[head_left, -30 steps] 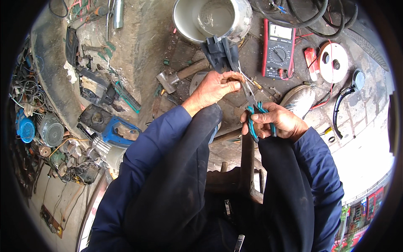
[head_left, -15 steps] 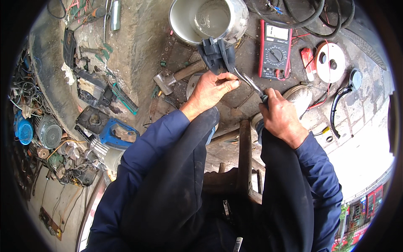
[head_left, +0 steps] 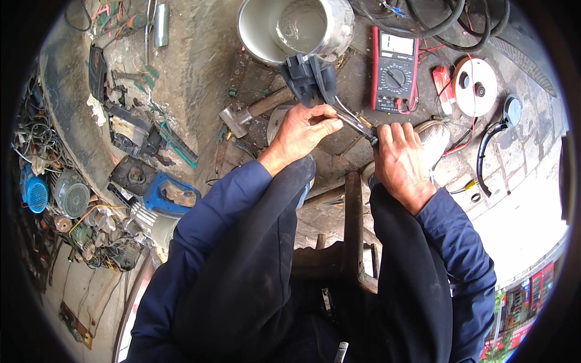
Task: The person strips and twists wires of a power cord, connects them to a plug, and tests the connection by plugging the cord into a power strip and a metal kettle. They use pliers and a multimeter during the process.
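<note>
A shiny metal pot (head_left: 339, 33) stands on the ground in front of me, a black plastic handle piece (head_left: 307, 78) at its near rim. My left hand (head_left: 298, 134) is closed at the lower end of that piece, thumb and forefinger pinched together beside the tip of a screwdriver (head_left: 358, 124). The tool slants from the black piece down to my right hand (head_left: 402, 158), whose fingers curl over its dark end. My right palm hides the rest of its grip. Whatever the tip meets is too small to make out.
Behind my left hand lies a hammer (head_left: 236, 122). A red multimeter (head_left: 394, 71), a white spool (head_left: 475, 88) and thick black cable (head_left: 423, 27) are at the far right. On the left are a blue-handled tool (head_left: 172, 192) and several old motors (head_left: 72, 196). A wooden stool leg (head_left: 353, 224) stands between my knees.
My right hand has turned, its back now facing up and its fingers curled over the screwdriver's end. The pot has shifted slightly left. My left hand stays at the black handle piece.
</note>
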`<action>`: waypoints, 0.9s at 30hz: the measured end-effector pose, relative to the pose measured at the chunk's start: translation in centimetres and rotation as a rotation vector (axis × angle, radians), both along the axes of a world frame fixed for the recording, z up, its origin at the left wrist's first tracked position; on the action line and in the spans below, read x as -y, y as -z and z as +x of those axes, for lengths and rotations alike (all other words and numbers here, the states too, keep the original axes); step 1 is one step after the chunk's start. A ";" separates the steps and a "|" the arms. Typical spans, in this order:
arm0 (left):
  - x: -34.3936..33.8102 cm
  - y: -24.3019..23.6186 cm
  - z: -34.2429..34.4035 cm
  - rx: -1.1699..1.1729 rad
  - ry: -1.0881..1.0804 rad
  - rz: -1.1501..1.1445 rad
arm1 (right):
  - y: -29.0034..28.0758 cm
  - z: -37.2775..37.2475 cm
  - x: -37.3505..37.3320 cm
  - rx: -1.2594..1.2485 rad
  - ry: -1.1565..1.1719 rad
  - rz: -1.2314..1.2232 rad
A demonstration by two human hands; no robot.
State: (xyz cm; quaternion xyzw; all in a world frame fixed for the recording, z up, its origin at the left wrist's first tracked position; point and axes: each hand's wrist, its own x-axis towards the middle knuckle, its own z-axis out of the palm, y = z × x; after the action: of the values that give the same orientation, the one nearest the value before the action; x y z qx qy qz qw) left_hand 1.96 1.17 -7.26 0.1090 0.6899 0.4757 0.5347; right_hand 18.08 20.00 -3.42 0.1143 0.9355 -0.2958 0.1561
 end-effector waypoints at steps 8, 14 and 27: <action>-0.2 -0.6 -0.1 0.015 0.019 -0.023 | 1.1 0.5 0.8 0.093 0.076 -0.103; 0.0 -0.6 -0.3 -0.003 0.064 -0.037 | 1.4 0.8 0.7 0.039 0.083 -0.152; 0.0 -0.5 -0.1 0.007 0.051 0.007 | 1.4 0.7 0.6 0.032 0.084 -0.181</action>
State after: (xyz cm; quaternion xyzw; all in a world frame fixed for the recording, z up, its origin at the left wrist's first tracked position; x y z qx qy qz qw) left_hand 1.84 1.20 -6.72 0.1268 0.6833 0.4647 0.5487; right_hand 18.79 19.42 -4.85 0.1436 0.8966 -0.3837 0.1680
